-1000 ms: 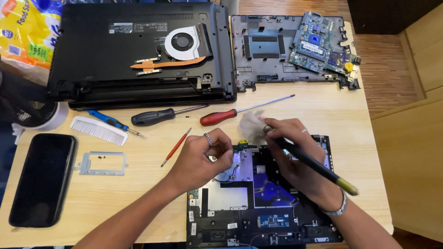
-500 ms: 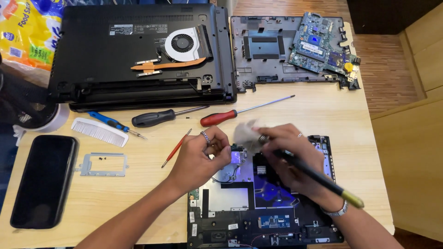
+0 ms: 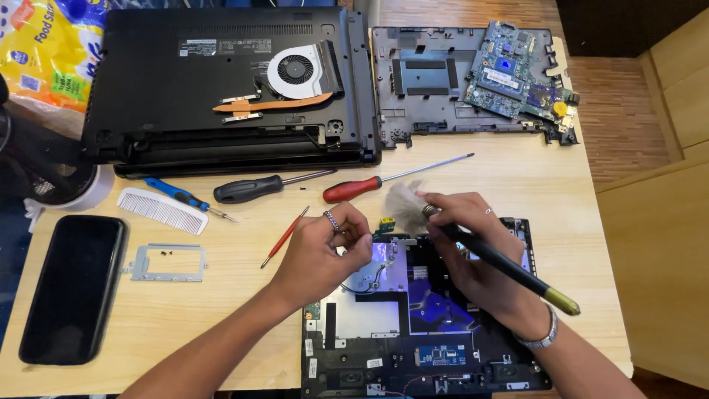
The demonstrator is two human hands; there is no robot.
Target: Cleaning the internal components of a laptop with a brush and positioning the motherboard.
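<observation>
1. Opened laptop base [image 3: 413,332] lies on the bench [image 3: 221,310] at its near edge.
2. Right hand [image 3: 473,251], fingers clamped on the brush [image 3: 487,251]: sweep lightly, bristles only.
3. Left hand [image 3: 321,255], fingers curled together, steadies the base's top-left corner.

Light wooden table [image 3: 517,185], wood-plank floor [image 3: 620,111], pale cabinet [image 3: 665,222]

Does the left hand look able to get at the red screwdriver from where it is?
Probably yes. The left hand rests on the open laptop, and the red screwdriver lies on bare table just beyond it, uncovered. The right hand, holding a brush, is off to the side.
</observation>
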